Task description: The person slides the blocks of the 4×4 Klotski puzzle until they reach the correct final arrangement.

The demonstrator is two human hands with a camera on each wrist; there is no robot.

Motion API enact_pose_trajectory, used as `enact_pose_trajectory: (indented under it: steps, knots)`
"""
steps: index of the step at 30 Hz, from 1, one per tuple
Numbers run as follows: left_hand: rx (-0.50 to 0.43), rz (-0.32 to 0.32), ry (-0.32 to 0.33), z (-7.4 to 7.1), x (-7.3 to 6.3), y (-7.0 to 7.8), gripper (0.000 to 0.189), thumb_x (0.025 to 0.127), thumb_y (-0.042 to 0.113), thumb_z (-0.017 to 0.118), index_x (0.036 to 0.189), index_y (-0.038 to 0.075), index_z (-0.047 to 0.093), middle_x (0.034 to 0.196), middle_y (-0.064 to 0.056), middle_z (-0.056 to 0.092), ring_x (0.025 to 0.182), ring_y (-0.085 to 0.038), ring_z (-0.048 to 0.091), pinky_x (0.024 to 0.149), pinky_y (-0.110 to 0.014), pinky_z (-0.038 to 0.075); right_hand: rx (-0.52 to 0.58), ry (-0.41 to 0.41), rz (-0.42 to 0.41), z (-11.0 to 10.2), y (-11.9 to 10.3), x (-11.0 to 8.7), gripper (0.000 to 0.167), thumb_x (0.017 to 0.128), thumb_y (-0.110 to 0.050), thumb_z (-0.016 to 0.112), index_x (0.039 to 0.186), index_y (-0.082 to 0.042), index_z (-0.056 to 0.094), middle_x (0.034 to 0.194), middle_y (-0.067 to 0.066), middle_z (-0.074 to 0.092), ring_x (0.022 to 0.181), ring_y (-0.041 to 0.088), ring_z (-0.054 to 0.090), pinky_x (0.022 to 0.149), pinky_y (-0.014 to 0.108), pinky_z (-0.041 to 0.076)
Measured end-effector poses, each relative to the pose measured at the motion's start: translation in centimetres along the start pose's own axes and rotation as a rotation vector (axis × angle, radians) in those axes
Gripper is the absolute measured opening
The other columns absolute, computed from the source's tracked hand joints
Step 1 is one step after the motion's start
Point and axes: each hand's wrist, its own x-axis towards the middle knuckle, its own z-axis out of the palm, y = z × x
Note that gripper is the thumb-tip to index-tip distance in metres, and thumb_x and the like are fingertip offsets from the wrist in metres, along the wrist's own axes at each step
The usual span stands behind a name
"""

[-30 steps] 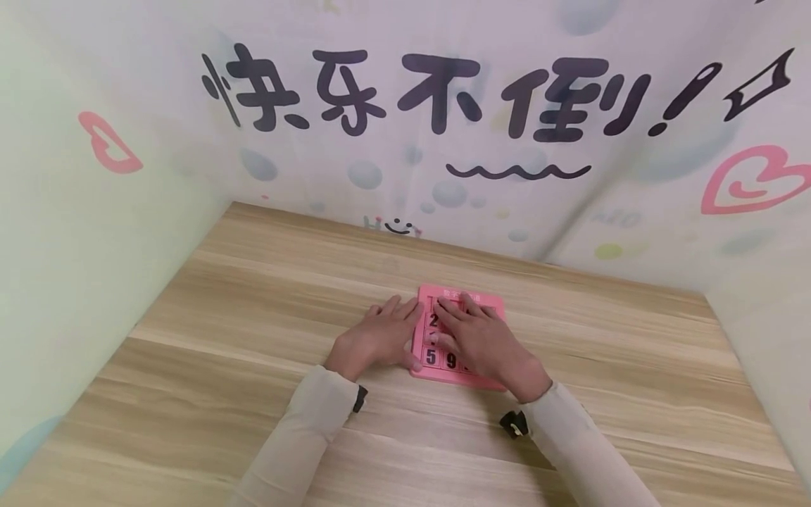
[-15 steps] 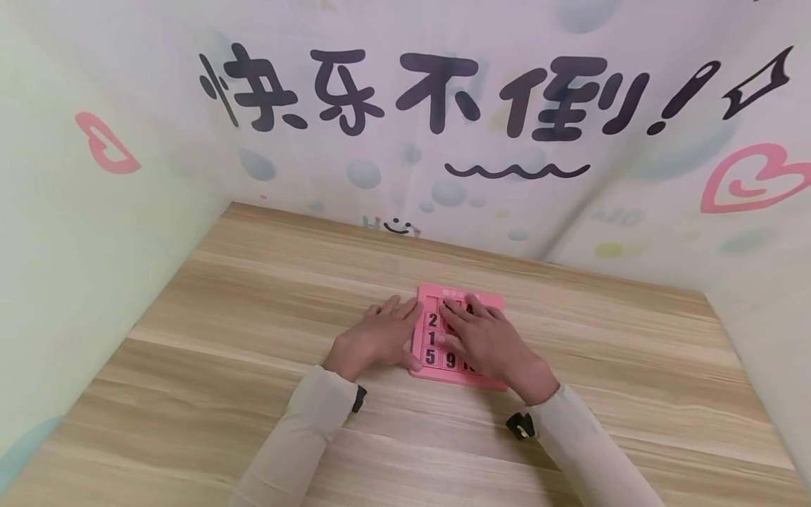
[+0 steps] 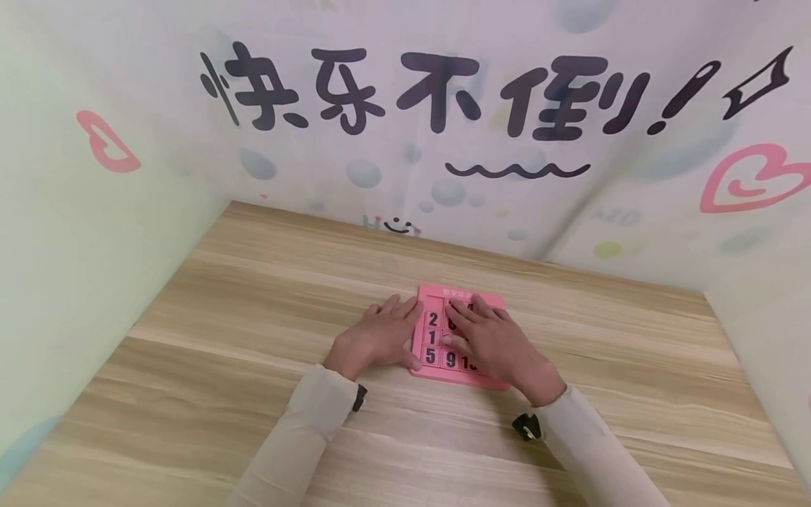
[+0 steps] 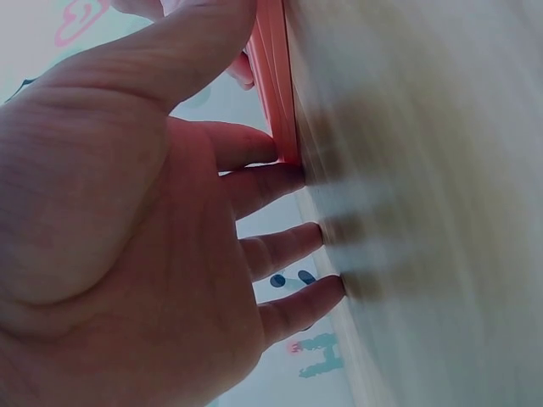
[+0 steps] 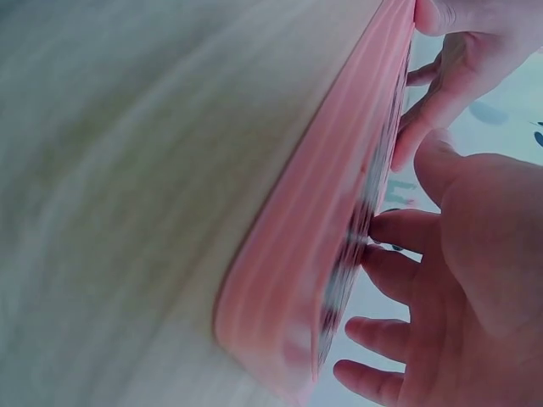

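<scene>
A pink number slide puzzle lies flat on the wooden table, its black-numbered tiles showing 2, 1, 5 and 9 at the left and bottom. Its top-left slot holds no tile. My left hand steadies the puzzle's left side, thumb at the near corner and fingers extended along the edge. In the left wrist view, its fingertips reach down to the tabletop. My right hand spreads over the right part, hiding several tiles. Index and middle fingertips touch the tile faces in the right wrist view.
The wooden table extends around the puzzle on all sides. A white printed curtain with black lettering stands along the far edge, and pale walls close in at left and right. Black straps sit at the wrists.
My right hand has shifted slightly right across the tiles, uncovering the vacant top-left slot and more of the left columns. My left hand has stayed in place.
</scene>
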Motion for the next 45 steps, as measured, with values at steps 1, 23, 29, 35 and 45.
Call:
enact_pose_trajectory:
  steps: [1, 23, 29, 35, 45]
  knots:
    - [0.000, 0.000, 0.001, 0.0, 0.0, 0.0, 0.102, 0.084, 0.048, 0.074, 0.160, 0.012, 0.017, 0.167, -0.005, 0.013, 0.154, -0.031, 0.005, 0.123, -0.053, 0.014, -0.001, 0.001, 0.000, 0.0, 0.0, 0.0, 0.064, 0.103, -0.054, 0.040, 0.155, -0.017, 0.036, 0.160, 0.005, 0.033, 0.149, 0.039, 0.025, 0.116, 0.059, 0.029]
    - [0.016, 0.001, -0.014, 0.0, 0.2, 0.1, 0.100, 0.085, 0.048, 0.073, 0.159, 0.011, 0.017, 0.167, -0.005, 0.011, 0.154, -0.032, 0.004, 0.123, -0.054, 0.014, -0.022, 0.006, -0.084, 0.0, -3.2, -1.4, 0.064, 0.102, -0.055, 0.039, 0.154, -0.018, 0.036, 0.160, 0.001, 0.034, 0.150, 0.035, 0.024, 0.118, 0.058, 0.027]
    - [0.017, -0.004, -0.014, -0.1, 0.2, 0.0, 0.101, 0.085, 0.048, 0.074, 0.159, 0.010, 0.017, 0.168, -0.005, 0.011, 0.154, -0.032, 0.004, 0.123, -0.054, 0.013, -0.005, 0.009, -0.074, -0.2, -3.2, -1.2, 0.062, 0.103, -0.054, 0.038, 0.154, -0.018, 0.038, 0.160, 0.000, 0.034, 0.150, 0.035, 0.024, 0.117, 0.059, 0.028]
    - [0.011, -0.003, -0.016, -0.1, 0.3, 0.1, 0.102, 0.084, 0.047, 0.075, 0.159, 0.010, 0.017, 0.167, -0.005, 0.012, 0.154, -0.032, 0.004, 0.123, -0.054, 0.013, 0.013, 0.008, -0.063, -0.2, -3.1, -0.9, 0.062, 0.104, -0.054, 0.036, 0.154, -0.017, 0.037, 0.160, 0.002, 0.034, 0.150, 0.037, 0.022, 0.117, 0.060, 0.028]
    - [0.010, 0.005, -0.013, -0.1, 0.2, 0.0, 0.102, 0.083, 0.047, 0.075, 0.159, 0.010, 0.017, 0.167, -0.005, 0.012, 0.154, -0.032, 0.005, 0.123, -0.054, 0.014, 0.016, 0.006, -0.053, -0.2, -2.8, -0.5, 0.063, 0.104, -0.054, 0.036, 0.155, -0.017, 0.035, 0.161, 0.002, 0.030, 0.151, 0.037, 0.019, 0.118, 0.059, 0.026]
